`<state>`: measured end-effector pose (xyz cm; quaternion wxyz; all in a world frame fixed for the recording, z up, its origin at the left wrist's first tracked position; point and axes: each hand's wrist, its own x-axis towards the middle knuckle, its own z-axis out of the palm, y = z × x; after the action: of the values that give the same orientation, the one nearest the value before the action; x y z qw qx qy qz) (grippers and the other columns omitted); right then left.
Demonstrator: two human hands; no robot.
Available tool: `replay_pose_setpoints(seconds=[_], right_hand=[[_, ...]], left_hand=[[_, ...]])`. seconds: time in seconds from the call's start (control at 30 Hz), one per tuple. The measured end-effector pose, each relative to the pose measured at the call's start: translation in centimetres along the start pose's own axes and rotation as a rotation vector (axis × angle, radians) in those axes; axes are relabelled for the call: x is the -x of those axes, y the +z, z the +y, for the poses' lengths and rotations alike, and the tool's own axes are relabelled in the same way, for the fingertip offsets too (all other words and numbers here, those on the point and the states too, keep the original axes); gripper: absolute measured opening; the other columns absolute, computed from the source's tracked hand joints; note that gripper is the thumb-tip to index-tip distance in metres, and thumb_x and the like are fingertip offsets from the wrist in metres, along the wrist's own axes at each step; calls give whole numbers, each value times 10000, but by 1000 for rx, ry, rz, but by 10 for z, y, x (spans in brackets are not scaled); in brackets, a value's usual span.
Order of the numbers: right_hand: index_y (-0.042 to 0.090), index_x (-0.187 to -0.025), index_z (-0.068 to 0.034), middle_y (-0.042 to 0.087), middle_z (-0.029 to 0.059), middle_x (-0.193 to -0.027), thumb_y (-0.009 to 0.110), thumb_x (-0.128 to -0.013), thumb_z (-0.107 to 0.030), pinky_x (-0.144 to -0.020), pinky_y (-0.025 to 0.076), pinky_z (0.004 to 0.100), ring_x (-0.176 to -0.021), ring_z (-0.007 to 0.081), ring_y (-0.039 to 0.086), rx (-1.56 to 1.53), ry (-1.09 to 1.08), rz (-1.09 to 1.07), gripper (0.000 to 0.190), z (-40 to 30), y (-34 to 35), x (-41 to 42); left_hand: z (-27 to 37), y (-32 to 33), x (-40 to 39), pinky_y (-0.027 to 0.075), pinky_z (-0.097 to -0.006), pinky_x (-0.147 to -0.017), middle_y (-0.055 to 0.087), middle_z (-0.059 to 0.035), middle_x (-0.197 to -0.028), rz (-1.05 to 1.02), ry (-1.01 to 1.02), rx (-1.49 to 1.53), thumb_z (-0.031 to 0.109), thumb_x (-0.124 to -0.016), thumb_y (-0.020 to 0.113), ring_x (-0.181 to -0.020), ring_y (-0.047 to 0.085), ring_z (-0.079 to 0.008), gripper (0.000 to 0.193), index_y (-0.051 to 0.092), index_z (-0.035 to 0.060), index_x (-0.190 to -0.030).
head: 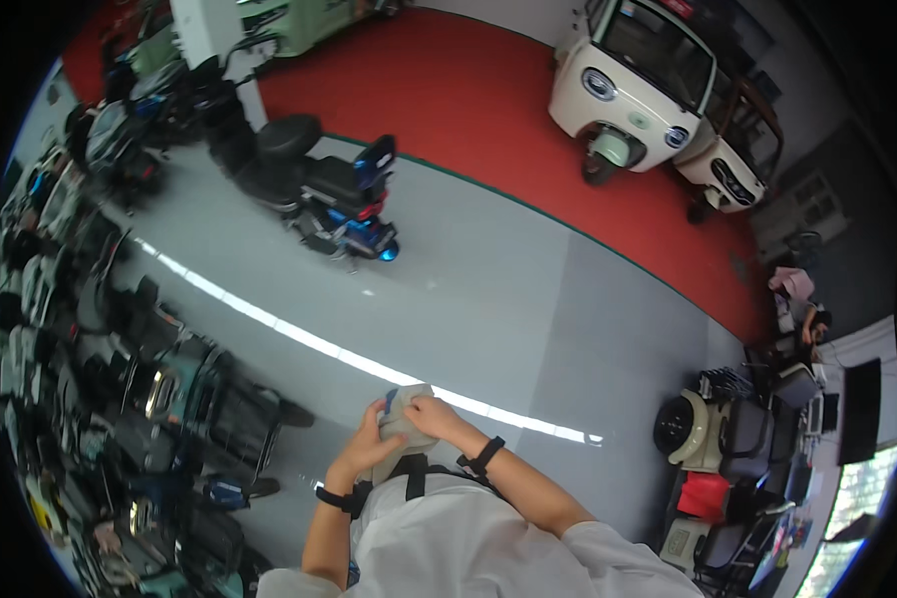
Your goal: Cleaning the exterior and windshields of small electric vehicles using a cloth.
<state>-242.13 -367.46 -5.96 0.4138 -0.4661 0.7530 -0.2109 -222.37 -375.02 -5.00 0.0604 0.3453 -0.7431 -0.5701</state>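
Note:
Both hands are close together in front of my waist, at a light beige cloth (418, 427) with a small blue part at its left. My left hand (374, 441) holds its near left side, thumb towards the middle. The fingers of my right hand (430, 415) are curled onto its upper right part. Each wrist wears a black band. The cloth hangs over grey floor by my white shirt and a black strap. What kind of cloth article it is, I cannot tell.
A black scooter (299, 172) stands ahead to the left. Many parked scooters (194, 404) line the left. White three-wheeled vehicles (628, 97) stand on red flooring (448, 112). At right are a cream vehicle with a black wheel (674, 428), chairs, a red box and a partly visible person (815, 325).

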Motion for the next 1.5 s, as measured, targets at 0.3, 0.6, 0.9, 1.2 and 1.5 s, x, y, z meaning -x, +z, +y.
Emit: replay_pose_setpoints(seconds=[0.3,0.6,0.9,1.2,1.5], right_hand=[[697,-887,32,726,87,-813,626,-978,-238,-695,515,329,-757,157,636,-634,167,361,294,56,-281,-30],[668,-888,6,608,44,-826,645,-1002,-239,-703,482,297,-798,129,586,-656,54,413,272,113,-537,-162],[320,-1593,-54,213,253,-1653,753,-779,-88,-1161,379,506,-1506,440,300,26,-469,687,923,139,-753,-289],[690,-1204,-69,626,131,-1242,852,-723,-92,-998,474,421,-1172,340,571,-167,-113,711,508,288,-918,-369],[647,-971,7,731,85,-932,829,-773,52,-772,552,269,-856,110,679,-751,48,1102,273,348,-1059,-449]], left_hand=[[214,8,-314,516,-371,-820,702,-177,-1024,-667,258,-71,337,-914,756,-919,662,-264,441,660,20,-1206],[361,47,-538,475,-431,-575,614,-181,-675,-228,541,-513,391,-890,770,-617,614,-375,355,710,42,-866],[493,61,-754,533,-445,-779,634,-117,-651,94,991,-479,370,-893,769,-795,672,-358,372,683,27,-776],[573,148,-1027,535,-471,-749,696,-158,-872,-546,826,-186,442,-956,695,-882,668,-405,377,704,65,-938],[652,199,-1265,522,-432,-928,704,-177,-1080,-1134,727,-371,364,-865,800,-1082,665,-355,504,663,18,-1204]])
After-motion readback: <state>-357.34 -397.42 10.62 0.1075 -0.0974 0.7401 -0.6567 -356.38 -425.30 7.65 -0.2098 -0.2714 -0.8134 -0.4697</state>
